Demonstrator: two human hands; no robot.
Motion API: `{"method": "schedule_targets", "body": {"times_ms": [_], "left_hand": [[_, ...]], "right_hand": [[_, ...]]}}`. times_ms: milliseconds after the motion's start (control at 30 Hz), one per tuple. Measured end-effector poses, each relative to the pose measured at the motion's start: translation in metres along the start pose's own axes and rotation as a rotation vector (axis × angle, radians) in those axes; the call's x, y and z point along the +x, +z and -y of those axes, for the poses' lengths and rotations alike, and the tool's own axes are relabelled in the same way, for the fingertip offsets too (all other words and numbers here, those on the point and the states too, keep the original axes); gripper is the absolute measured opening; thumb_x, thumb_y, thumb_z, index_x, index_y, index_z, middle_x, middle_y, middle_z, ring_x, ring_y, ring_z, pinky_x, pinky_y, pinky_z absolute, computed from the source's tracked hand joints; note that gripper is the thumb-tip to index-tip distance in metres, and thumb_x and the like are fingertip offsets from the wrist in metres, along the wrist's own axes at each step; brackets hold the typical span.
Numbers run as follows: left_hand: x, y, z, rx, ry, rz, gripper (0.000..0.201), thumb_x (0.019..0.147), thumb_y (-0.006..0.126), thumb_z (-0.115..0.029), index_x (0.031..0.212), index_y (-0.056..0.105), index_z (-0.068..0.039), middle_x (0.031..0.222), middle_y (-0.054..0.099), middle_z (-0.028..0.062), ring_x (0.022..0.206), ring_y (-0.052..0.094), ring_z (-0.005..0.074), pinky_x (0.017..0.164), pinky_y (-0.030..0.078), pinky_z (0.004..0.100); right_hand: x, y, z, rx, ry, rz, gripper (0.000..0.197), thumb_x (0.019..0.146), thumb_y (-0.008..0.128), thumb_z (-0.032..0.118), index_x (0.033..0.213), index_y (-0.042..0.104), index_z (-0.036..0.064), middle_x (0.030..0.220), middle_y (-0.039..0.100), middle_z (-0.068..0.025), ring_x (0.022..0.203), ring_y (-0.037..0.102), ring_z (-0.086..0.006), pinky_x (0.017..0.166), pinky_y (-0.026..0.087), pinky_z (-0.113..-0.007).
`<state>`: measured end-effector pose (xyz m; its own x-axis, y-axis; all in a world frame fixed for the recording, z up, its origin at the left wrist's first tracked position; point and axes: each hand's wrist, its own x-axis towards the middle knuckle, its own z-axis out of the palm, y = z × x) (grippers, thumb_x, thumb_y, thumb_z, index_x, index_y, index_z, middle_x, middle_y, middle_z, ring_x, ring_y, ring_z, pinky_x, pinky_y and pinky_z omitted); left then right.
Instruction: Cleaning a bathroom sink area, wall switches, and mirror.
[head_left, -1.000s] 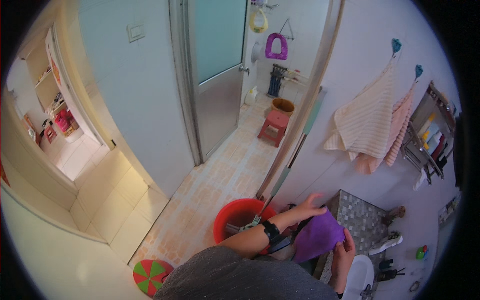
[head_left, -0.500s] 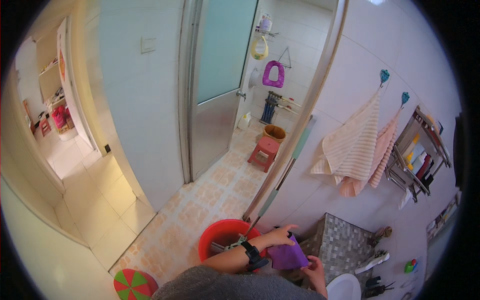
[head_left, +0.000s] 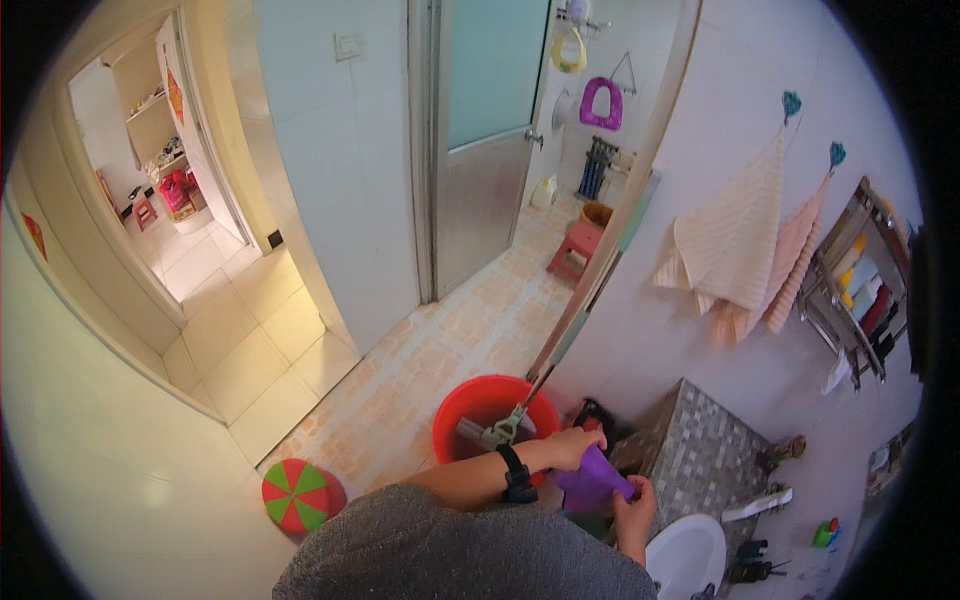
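Note:
A purple cloth [head_left: 592, 484] is stretched between my two hands, beside the tiled counter. My left hand [head_left: 576, 448], with a dark band on its wrist, is closed on the cloth's upper left part. At the lower right end, my right hand [head_left: 633, 508] grips a bunched corner between thumb and fingers. Just left of my left forearm stands a red bucket [head_left: 441, 432] with a mop [head_left: 507, 428] in it. The mop's handle leans up against the door frame. A white washbasin [head_left: 690, 556] lies to the right of my right hand.
The mosaic counter [head_left: 712, 450] juts from the right wall. A round red-and-green stool [head_left: 302, 496] stands on the floor at left. Towels [head_left: 735, 235] and a metal rack [head_left: 858, 285] hang on the right wall. Through the doorway is a red plastic stool [head_left: 574, 252].
The view has shifted, so the bucket and round stool sit higher and further right. My left fingers, spread before, are now curled on the cloth, which is more gathered at my right hand.

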<state>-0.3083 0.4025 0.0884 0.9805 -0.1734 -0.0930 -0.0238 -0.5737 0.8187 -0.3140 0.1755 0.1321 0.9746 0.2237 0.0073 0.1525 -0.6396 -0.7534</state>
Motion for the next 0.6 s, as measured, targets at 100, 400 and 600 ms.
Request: {"method": "schedule_targets", "body": {"times_ms": [100,400,600], "left_hand": [[-0.024,0.007,-0.008,0.024,-0.027,-0.030,0.034,0.070,0.065,-0.008,0.103,0.059,-0.017,0.098,0.060,0.0142,0.096,0.058,0.0357,0.078,0.047,0.0444],[-0.087,0.003,0.006,0.247,0.154,-0.245,0.018,0.072,0.068,-0.017,0.089,0.064,-0.015,0.104,0.057,0.0098,0.099,0.057,0.0309,0.082,0.047,0.0403],[-0.074,-0.060,-0.051,-0.685,0.240,-0.001,0.037,0.083,0.065,-0.006,0.115,0.048,-0.004,0.110,0.057,0.0067,0.102,0.056,0.0155,0.088,0.046,0.0315]], "right_hand": [[-0.014,0.004,-0.035,0.028,-0.013,0.048,0.026,0.074,0.070,0.003,0.098,0.061,0.0040,0.092,0.061,-0.0077,0.082,0.058,-0.0183,0.075,0.047,-0.031],[-0.049,0.022,-0.039,0.321,0.100,0.365,0.017,0.080,0.066,0.010,0.093,0.055,0.0054,0.087,0.057,-0.0024,0.082,0.054,-0.0138,0.075,0.044,-0.028],[-0.044,-0.003,0.017,1.073,0.109,0.272,0.029,0.091,0.050,0.030,0.107,0.050,0.0063,0.100,0.055,-0.0038,0.092,0.052,-0.0157,0.083,0.042,-0.032]]}}
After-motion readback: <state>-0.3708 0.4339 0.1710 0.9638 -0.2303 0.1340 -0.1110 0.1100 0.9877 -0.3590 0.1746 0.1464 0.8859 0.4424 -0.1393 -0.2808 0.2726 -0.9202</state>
